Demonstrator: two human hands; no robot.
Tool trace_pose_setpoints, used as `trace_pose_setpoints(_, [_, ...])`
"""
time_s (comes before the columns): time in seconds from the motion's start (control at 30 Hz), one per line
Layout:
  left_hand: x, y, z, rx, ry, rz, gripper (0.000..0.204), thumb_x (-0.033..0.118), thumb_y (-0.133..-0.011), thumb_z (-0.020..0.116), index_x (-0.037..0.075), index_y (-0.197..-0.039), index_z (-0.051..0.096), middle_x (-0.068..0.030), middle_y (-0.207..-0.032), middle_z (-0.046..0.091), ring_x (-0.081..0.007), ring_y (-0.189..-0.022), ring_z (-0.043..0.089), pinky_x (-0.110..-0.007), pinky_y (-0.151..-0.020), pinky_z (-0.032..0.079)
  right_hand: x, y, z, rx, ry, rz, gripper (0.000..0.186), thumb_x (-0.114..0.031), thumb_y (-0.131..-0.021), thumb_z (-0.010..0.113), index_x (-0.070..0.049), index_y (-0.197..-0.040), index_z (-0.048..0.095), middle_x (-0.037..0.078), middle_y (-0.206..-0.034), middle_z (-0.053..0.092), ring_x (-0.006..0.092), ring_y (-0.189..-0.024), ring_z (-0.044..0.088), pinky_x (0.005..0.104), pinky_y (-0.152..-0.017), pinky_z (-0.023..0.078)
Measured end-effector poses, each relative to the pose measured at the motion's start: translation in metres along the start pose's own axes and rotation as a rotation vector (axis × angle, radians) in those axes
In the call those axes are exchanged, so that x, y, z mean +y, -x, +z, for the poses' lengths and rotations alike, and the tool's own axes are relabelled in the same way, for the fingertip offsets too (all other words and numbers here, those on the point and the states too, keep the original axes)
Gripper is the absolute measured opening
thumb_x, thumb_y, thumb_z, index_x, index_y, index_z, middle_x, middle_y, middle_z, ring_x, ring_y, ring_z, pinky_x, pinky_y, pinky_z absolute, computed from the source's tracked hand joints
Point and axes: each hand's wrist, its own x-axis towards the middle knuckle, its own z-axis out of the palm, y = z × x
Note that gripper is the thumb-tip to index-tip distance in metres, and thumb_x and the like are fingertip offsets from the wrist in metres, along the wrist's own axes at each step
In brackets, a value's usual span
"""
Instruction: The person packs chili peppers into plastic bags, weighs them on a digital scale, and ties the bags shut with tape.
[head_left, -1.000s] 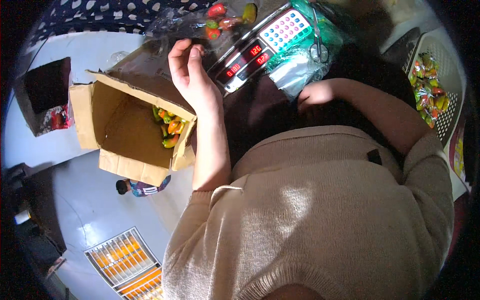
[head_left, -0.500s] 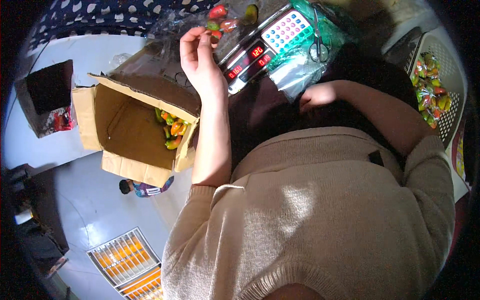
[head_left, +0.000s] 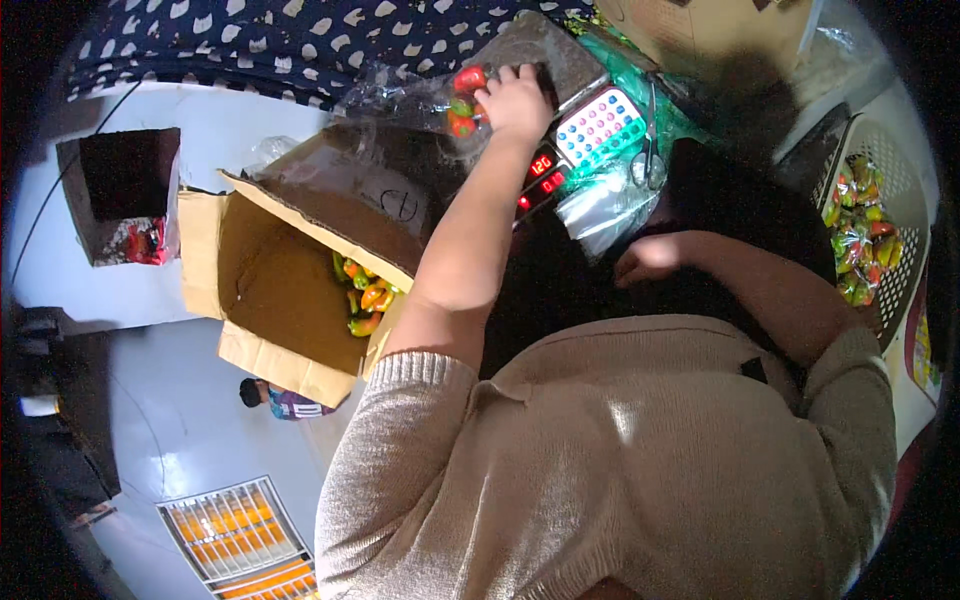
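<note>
My left hand (head_left: 517, 103) reaches over the peppers at the edge of the digital scale's metal plate (head_left: 560, 50), fingers spread. Red and green peppers (head_left: 466, 100) show beside its thumb, near a crumpled clear plastic bag; what lies under the palm is hidden. The scale's keypad (head_left: 601, 126) and lit red display (head_left: 543, 172) are just right of my left wrist. My right hand (head_left: 648, 258) rests low over my dark lap, its fingers curled in with nothing visible in them. Clear plastic bags (head_left: 608, 215) and scissors (head_left: 648, 165) lie just beyond it.
An open cardboard box (head_left: 285, 270) with several peppers (head_left: 370, 295) in it stands left of my forearm. At the right, a white perforated basket (head_left: 908, 220) holds bagged peppers (head_left: 862, 230). Another carton (head_left: 700, 35) is at the far side. A person (head_left: 290, 400) is lower left, farther off.
My left hand has moved right and forward from the near side of the peppers to over them at the scale plate. The view has shifted; my right hand stays by my lap.
</note>
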Motion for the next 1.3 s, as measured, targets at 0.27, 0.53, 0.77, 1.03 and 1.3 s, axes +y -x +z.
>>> trace_pose_setpoints(0.27, [-0.056, -0.032, -0.048, 0.161, -0.076, 0.070, 0.034, 0.030, -0.084, 0.038, 0.009, -0.085, 0.065, -0.0167, -0.082, 0.066, -0.0312, -0.078, 0.064, -0.047, -0.077, 0.040, -0.005, 0.004, 0.000, -0.054, -0.082, 0.090, 0.038, -0.037, -0.090, 0.051, -0.006, -0.111, 0.059, 0.012, -0.099, 0.064, 0.0212, -0.088, 0.059, 0.0356, -0.080, 0.045])
trace_pose_setpoints(0.53, [-0.313, -0.078, -0.053, -0.262, 0.065, -0.373, 0.055, 0.053, -0.082, 0.047, 0.004, -0.096, 0.067, -0.0127, -0.091, 0.068, -0.0260, -0.081, 0.066, -0.037, -0.082, 0.047, -0.021, -0.002, -0.005, -0.081, 0.104, -0.060, 0.033, -0.032, -0.090, 0.052, -0.006, -0.109, 0.060, 0.010, -0.096, 0.065, 0.0200, -0.086, 0.060, 0.0346, -0.078, 0.046])
trace_pose_setpoints(0.77, [-0.234, -0.054, -0.087, -0.361, -0.145, -0.265, 0.047, 0.048, -0.084, 0.047, 0.010, -0.105, 0.065, -0.0094, -0.096, 0.067, -0.0271, -0.087, 0.065, -0.041, -0.088, 0.044, -0.151, 0.081, -0.070, 0.865, 0.125, -0.176, 0.019, -0.011, -0.085, 0.056, -0.001, -0.101, 0.058, 0.010, -0.099, 0.059, 0.0185, -0.093, 0.056, 0.0305, -0.081, 0.045])
trace_pose_setpoints(1.03, [-0.057, 0.023, -0.222, -0.143, -0.212, 0.217, 0.026, 0.033, -0.082, 0.053, 0.016, -0.092, 0.069, -0.0113, -0.085, 0.067, -0.0303, -0.084, 0.064, -0.044, -0.080, 0.046, -0.244, 0.069, -0.160, 1.154, 0.265, -0.500, 0.043, -0.014, -0.079, 0.057, -0.008, -0.121, 0.050, 0.013, -0.089, 0.063, 0.0253, -0.071, 0.063, 0.0345, -0.066, 0.052])
trace_pose_setpoints(1.3, [-0.032, 0.091, -0.224, -0.169, 0.099, 0.315, 0.022, 0.029, -0.078, 0.058, 0.013, -0.087, 0.070, -0.0130, -0.067, 0.063, -0.0301, -0.067, 0.062, -0.038, -0.075, 0.048, -0.213, 0.033, -0.144, 0.632, 0.147, -0.361, 0.041, 0.003, -0.075, 0.051, -0.002, -0.115, 0.053, 0.011, -0.088, 0.062, 0.0192, -0.071, 0.061, 0.0306, -0.063, 0.047])
